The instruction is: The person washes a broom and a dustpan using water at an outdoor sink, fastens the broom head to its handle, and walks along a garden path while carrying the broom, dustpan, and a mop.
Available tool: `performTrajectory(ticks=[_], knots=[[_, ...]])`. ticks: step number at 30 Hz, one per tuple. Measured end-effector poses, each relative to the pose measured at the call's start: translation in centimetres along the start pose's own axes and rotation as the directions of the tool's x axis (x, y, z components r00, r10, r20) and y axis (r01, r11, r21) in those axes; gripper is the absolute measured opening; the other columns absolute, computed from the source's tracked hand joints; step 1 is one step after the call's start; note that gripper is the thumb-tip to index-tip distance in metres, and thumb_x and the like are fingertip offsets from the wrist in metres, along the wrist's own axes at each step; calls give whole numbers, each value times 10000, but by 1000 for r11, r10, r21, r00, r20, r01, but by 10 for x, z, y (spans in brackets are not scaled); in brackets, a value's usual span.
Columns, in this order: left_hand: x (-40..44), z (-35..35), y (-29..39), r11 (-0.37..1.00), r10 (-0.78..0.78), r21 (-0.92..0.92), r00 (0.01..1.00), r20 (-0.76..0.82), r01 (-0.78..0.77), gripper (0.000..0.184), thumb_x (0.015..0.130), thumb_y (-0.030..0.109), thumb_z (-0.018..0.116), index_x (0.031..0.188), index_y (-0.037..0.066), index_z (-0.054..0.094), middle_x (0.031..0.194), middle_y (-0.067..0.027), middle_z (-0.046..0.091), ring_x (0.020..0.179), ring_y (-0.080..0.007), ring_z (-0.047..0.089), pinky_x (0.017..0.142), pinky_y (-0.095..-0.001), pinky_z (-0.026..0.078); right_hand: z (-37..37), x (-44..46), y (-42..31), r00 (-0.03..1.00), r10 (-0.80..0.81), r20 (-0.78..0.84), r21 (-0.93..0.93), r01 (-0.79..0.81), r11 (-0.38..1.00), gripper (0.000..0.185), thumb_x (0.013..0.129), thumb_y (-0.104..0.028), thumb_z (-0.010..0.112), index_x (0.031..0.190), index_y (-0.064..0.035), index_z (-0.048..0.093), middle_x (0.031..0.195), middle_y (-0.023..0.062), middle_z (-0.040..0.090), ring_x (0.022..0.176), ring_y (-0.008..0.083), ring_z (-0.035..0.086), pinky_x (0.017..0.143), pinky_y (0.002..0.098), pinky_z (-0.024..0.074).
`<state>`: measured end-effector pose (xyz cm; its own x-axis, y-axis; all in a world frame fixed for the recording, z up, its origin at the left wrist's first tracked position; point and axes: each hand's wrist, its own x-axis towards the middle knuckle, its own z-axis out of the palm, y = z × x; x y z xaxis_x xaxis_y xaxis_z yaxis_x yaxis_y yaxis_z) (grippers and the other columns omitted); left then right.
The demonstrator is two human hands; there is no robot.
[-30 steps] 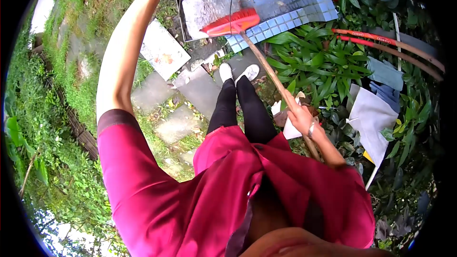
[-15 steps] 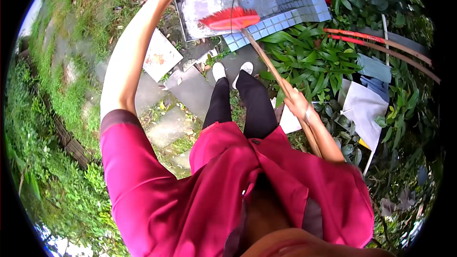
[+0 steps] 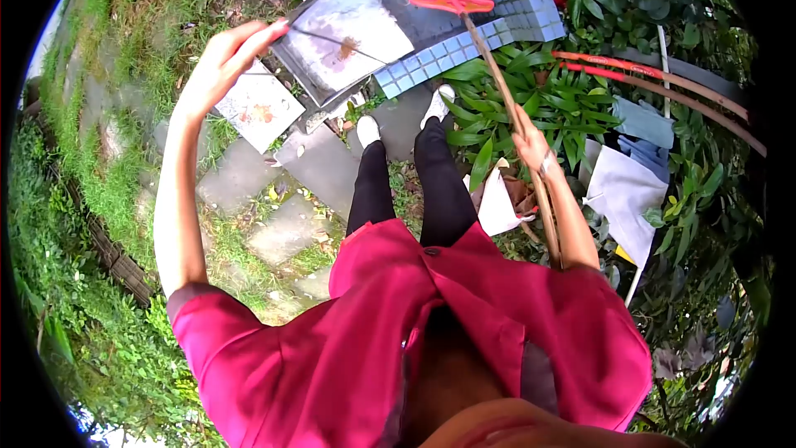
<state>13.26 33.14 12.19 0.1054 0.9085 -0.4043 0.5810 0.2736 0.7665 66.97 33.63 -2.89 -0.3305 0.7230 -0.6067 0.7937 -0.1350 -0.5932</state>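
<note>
1. The broom (image 3: 489,60) runs through the right hand (image 3: 533,149), which is clamped around its handle (image 3: 504,89); the red head (image 3: 448,2) lies beyond that grip.
2. The left hand (image 3: 232,60) pinches a thin dark rod (image 3: 330,39).
3. Beside that pinch sits a whitish tray (image 3: 361,12).

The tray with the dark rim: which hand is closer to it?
Left. The left hand is by the left edge of the tray; the right hand is off to its right, gripping the broom handle.
</note>
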Motion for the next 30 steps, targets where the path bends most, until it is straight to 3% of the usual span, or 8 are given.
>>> performTrajectory(ticks=[3, 6, 12, 15, 16, 19, 22, 30], knots=[[-14, 3, 21, 975, -220, -62, 970, -99, 215, 314, 927, 299, 477, 1038, 48, 628, 680, 37, 386, 597, -68, 340, 520, -227, 268, 10, 67, 13, 989, 131, 67, 54, -135, 989, 651, 836, -31, 448, 1425, -177, 211, 599, 38, 507, 418, 121, 448, 402, 287, 397], [-18, 11, 29, 962, -271, -16, 945, -186, 273, 298, 924, 296, 497, 1008, 47, 638, 674, 34, 374, 597, -68, 327, 522, -230, 269, 30, 119, 23, 986, 122, 110, 44, -128, 991, 637, 812, -77, 469, 1397, -205, 253, 658, 133, 561, 461, 197, 529, 438, 347, 439], [-32, 29, 46, 950, -293, 25, 915, -277, 311, 285, 926, 278, 503, 1020, 46, 640, 654, 35, 357, 599, -67, 314, 526, -228, 254, 55, 128, 16, 974, 47, 223, 163, -85, 983, 643, 813, -52, 442, 1408, -191, 240, 623, 78, 501, 447, 163, 490, 406, 301, 421], [-40, 33, 45, 937, -332, 6, 892, -308, 350, 276, 928, 281, 501, 954, 41, 635, 649, 48, 351, 593, -61, 298, 522, -228, 236, 38, 108, 2, 925, 52, 377, 723, -328, 608, 571, 901, -48, 391, 1413, -219, 204, 659, -2, 412, 434, 64, 364, 371, 212, 329], [-42, 34, 45, 925, -363, -16, 872, -328, 379, 281, 928, 286, 502, 902, 37, 629, 642, 56, 347, 588, -57, 288, 519, -228, 224, 34, 106, 5, 925, 55, 375, 725, -330, 605, 571, 901, -48, 391, 1413, -219, 204, 659, -2, 412, 434, 64, 364, 371, 212, 329], [-47, 37, 43, 916, -398, -115, 839, -372, 384, 320, 930, 319, 497, 725, 73, 514, 606, 82, 297, 562, -39, 239, 500, -225, 170, 18, 102, 15, 871, -96, 483, 874, -473, 110, 536, 924, -119, 444, 1402, -244, 233, 705, 14, 416, 434, 51, 337, 370, 198, 325], [-48, 39, 49, 903, -430, -198, 814, -390, 382, 323, 933, 344, 488, 723, 100, 507, 582, 101, 283, 534, -16, 218, 478, -212, 142, 25, 108, 17, 823, 232, 519, 656, -557, 510, 444, 945, -195, 436, 1361, -221, 281, 651, 13, 412, 431, 68, 381, 365, 212, 337], [-37, 41, 87, 806, -561, -534, 615, -554, 255, 313, 931, 359, 486, 767, 99, 549, 501, 103, 300, 419, -8, 204, 401, -196, 124, 26, 147, 51, 778, 335, 531, 318, -549, 773, 283, 950, -193, 375, 1209, -99, 310, 552, -2, 367, 395, 100, 374, 352, 264, 370]])
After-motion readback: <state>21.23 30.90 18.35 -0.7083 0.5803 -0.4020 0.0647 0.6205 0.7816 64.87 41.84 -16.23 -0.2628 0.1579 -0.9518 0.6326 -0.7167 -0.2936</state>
